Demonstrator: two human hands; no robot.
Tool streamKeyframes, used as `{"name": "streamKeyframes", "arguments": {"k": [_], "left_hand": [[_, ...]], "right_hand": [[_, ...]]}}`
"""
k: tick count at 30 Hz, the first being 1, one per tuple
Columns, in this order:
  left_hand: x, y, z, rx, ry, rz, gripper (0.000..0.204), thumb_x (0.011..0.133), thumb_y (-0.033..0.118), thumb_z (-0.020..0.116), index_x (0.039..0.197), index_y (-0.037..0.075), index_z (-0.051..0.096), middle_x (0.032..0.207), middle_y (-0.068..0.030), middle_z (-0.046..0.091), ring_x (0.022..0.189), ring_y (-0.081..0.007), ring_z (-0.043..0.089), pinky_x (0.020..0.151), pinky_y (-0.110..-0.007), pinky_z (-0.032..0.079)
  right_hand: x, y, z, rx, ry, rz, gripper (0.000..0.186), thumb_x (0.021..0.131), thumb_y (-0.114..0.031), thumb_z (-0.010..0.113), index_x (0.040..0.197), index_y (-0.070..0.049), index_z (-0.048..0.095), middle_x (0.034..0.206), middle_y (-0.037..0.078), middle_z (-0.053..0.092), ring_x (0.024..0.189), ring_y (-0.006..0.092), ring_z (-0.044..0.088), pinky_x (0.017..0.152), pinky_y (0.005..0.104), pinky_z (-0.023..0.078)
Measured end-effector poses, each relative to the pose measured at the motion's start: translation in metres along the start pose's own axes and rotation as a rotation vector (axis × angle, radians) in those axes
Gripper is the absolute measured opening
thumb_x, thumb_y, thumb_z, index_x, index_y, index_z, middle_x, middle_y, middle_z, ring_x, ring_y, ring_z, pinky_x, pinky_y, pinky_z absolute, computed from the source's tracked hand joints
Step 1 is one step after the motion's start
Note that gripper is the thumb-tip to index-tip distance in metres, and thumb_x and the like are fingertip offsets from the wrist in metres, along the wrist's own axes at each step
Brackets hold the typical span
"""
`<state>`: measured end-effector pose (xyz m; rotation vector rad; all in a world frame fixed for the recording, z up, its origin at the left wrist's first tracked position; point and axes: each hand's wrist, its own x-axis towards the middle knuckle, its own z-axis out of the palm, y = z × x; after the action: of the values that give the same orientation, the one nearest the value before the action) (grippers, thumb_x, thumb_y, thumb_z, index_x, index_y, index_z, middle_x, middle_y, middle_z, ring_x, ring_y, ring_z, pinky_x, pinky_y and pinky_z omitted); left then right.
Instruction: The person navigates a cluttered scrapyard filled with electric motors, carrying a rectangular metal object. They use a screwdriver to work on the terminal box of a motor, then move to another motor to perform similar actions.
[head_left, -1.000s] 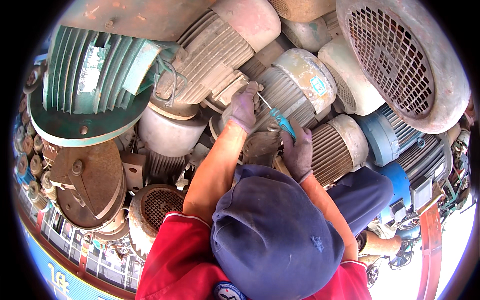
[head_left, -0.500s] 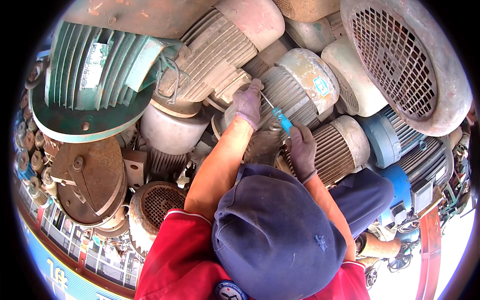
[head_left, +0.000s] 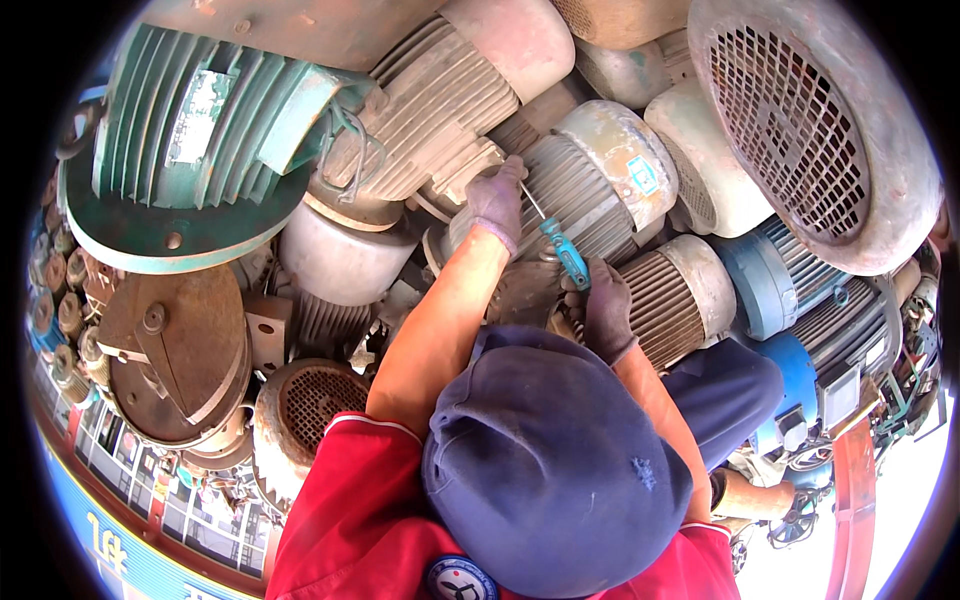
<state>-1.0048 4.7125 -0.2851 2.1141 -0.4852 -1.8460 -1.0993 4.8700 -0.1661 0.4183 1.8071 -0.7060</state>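
A screwdriver (head_left: 571, 262) with a translucent blue handle slants up and left, its thin shaft reaching toward the finned grey motor (head_left: 572, 185). At the lower end of the handle are the closed fingers of my right hand (head_left: 607, 312), in a greyish-purple glove. My left hand (head_left: 495, 205), gloved alike, is closed beside the shaft's tip, at the left end of that motor. Its fingers hide whatever they pinch and the very tip of the screwdriver. Just beyond it sits the beige terminal box (head_left: 468, 165) of another finned motor (head_left: 430, 110).
A green finned motor (head_left: 205, 135) with a wide flange stands at the left, above a rusty round housing (head_left: 180, 350). At upper right a large grilled fan cover (head_left: 800, 130) leans close. Brown (head_left: 665, 300) and blue (head_left: 760, 280) motors crowd my right side.
My right hand has slid slightly down and back along the screwdriver, so more of the blue handle shows. The handle has tilted a little steeper. My left hand stays nearly in place.
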Motion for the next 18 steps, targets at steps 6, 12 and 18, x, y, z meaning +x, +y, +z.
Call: {"name": "streamKeyframes", "arguments": {"k": [6,12,18], "left_hand": [[0.006,-0.006,0.002,0.005,0.035,0.054,0.030,0.090,0.027,0.081,0.084,-0.001,0.074,0.070,-0.0028,0.063,0.062,-0.0138,0.051,0.057,-0.032,0.041],[0.000,-0.001,0.003,0.023,0.058,0.010,0.031,0.088,0.028,0.083,0.081,-0.001,0.073,0.069,-0.0043,0.063,0.061,-0.0151,0.053,0.057,-0.034,0.042],[0.004,-0.005,0.005,0.003,0.097,0.049,0.031,0.088,0.028,0.083,0.080,-0.001,0.074,0.068,-0.0047,0.064,0.061,-0.0158,0.053,0.057,-0.035,0.043]], "right_hand": [[-0.003,0.028,0.002,-0.231,0.146,-0.535,0.041,0.105,-0.031,0.061,0.129,0.002,0.063,0.093,0.009,0.071,0.071,0.0171,0.065,0.064,0.0295,0.053],[-0.014,-0.018,-0.002,0.154,-0.002,0.078,0.037,0.109,-0.034,0.054,0.122,-0.002,0.066,0.085,0.007,0.070,0.062,0.0140,0.064,0.052,0.0273,0.048],[-0.008,0.015,0.002,-0.185,0.104,-0.458,0.038,0.107,-0.029,0.056,0.129,0.002,0.063,0.084,0.009,0.070,0.061,0.0152,0.063,0.056,0.0287,0.049]]}}
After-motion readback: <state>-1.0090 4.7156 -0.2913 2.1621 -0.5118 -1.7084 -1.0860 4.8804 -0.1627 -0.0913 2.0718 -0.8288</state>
